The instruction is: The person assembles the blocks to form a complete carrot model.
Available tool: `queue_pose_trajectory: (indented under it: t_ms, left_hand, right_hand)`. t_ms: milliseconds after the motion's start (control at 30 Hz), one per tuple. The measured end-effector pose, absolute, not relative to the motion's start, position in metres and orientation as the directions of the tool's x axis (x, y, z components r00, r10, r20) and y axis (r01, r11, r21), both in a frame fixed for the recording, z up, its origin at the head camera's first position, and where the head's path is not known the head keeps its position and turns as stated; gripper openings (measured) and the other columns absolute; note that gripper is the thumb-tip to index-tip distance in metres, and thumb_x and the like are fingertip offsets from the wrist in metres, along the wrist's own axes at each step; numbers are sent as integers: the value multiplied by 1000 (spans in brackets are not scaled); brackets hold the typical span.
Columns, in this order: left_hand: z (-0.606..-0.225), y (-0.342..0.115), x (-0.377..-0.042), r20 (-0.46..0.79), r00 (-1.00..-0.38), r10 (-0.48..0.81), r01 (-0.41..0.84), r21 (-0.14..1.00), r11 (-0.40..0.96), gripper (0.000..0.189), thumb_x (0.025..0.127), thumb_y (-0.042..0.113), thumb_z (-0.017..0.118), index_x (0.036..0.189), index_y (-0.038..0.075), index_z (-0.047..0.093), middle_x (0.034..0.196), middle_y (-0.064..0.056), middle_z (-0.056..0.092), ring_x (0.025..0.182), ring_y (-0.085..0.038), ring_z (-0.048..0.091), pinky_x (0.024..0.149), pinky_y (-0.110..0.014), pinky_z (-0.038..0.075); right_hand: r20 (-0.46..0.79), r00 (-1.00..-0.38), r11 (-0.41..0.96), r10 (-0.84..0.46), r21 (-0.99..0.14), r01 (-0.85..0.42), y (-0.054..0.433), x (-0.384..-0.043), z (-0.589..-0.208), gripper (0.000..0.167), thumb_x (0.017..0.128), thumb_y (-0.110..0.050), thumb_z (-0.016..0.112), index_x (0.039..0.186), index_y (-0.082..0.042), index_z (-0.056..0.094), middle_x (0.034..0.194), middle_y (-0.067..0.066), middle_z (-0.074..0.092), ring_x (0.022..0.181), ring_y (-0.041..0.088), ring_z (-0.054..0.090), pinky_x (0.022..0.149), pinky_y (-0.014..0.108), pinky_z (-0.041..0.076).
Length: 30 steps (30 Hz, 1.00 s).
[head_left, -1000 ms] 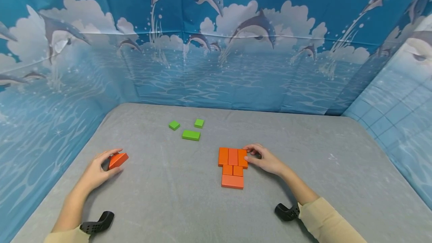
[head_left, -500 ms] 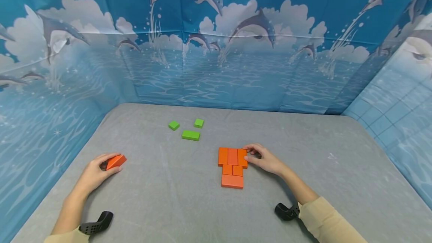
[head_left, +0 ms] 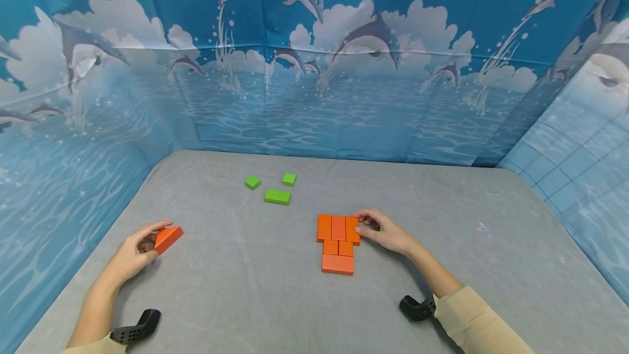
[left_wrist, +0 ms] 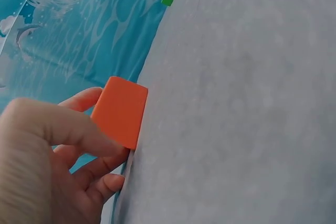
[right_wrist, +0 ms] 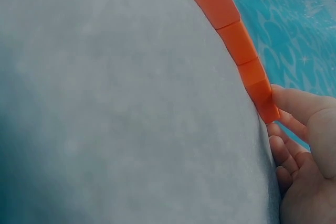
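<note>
An orange triangular block (head_left: pixel 168 239) is at the left of the grey surface, between the thumb and fingers of my left hand (head_left: pixel 132 253). In the left wrist view, the thumb lies against the near side of this block (left_wrist: pixel 121 111) and other fingers show behind it. My right hand (head_left: pixel 385 231) pinches the end orange block (head_left: pixel 351 229) of a flat group, thumb on its right side and index finger at its far corner. Three upright blocks, two small squares (head_left: pixel 331 247) and a wide block (head_left: pixel 338 264) lie against one another in this group.
Beyond the orange group, toward the back, lie a green rectangular block (head_left: pixel 277 197) and two small green blocks, one (head_left: pixel 253 182) left and one (head_left: pixel 289 179) right. A blue dolphin-print curtain (head_left: pixel 314 108) borders the grey cloth surface (head_left: pixel 236 299) behind and on both sides.
My left hand has drawn slightly left with the triangular block, which has turned a little. Its thumb has slid back toward the block's near left corner. The right hand stays in place.
</note>
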<state>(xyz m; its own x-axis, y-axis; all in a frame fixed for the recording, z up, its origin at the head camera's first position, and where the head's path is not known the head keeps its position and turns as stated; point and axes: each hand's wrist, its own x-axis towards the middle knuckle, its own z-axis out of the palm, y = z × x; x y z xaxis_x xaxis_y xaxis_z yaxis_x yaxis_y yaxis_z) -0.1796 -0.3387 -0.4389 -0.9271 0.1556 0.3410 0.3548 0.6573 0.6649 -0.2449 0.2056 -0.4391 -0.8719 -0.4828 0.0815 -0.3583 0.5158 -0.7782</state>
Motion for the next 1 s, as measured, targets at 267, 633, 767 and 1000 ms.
queue_pose_trajectory:
  t_ms: [267, 633, 767, 1000]
  left_hand:
    - [-439, -333, -183, 323, -936, 140, 324, 636, 700, 55, 70, 0, 75, 120, -1, 53, 95, -4, 53, 69, -6, 44, 56, -22, 36]
    - [-441, -326, -188, 351, -923, 156, 339, 552, 762, 48, 72, 11, 77, 115, 2, 57, 81, -2, 48, 71, -6, 39, 61, -22, 31]
    - [-444, -326, -189, 380, -915, 139, 346, 557, 755, 46, 71, 11, 78, 111, 3, 59, 95, -6, 50, 78, -3, 40, 65, -21, 34]
    - [-442, -328, -186, 380, -915, 136, 341, 550, 762, 46, 71, 15, 78, 111, 4, 60, 108, -14, 57, 89, 7, 41, 68, -19, 36]
  right_hand:
    - [87, -874, 513, -479, -780, -359, 206, -245, -439, 35, 91, -23, 58, 122, -8, 54, 113, 9, 52, 98, 22, 46, 82, 32, 39]
    - [85, -874, 514, -478, -780, -357, 206, -245, -440, 35, 91, -23, 58, 122, -8, 54, 113, 8, 52, 98, 21, 46, 82, 33, 39]
    - [82, -875, 516, -477, -779, -355, 206, -246, -440, 35, 91, -23, 58, 122, -8, 54, 112, 8, 52, 98, 21, 46, 82, 33, 39]
    - [85, -874, 517, -478, -778, -358, 206, -246, -440, 34, 91, -23, 58, 122, -8, 54, 112, 8, 52, 98, 21, 46, 81, 31, 39]
